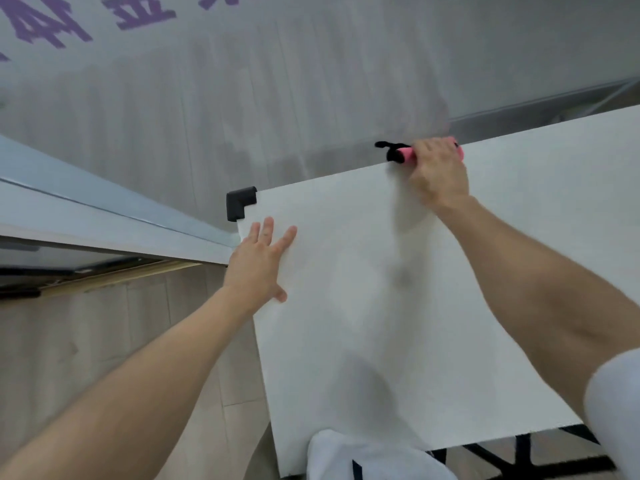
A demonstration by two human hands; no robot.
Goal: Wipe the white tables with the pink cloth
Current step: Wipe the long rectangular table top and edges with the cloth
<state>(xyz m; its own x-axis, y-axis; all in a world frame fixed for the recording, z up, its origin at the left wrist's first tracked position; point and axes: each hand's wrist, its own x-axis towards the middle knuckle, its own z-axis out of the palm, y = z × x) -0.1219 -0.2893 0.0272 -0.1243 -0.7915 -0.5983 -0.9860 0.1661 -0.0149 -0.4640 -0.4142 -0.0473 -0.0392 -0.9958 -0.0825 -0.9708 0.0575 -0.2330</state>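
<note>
My right hand [438, 174] is curled over the pink cloth [407, 155] at the far edge of the white table [363, 306]. The fingers are bent down around it, so the cloth is bunched and mostly hidden under my palm, and pink shows only on either side of the hand. I hold it that way so I can bear down on the edge strip, which a flat cloth would skim over. A black bit [388, 147] sticks out of the cloth past the table's edge. It may be a hanging loop or a trim, but the blur is too strong to say.

My left hand [259, 261] lies flat on the tabletop with its fingers straight and spread, holding nothing. It sits near the left edge, just short of the black corner guard [239, 202]. I judge it is there to prop me as I lean across and to steady the table against the push of the wiping arm.
</note>
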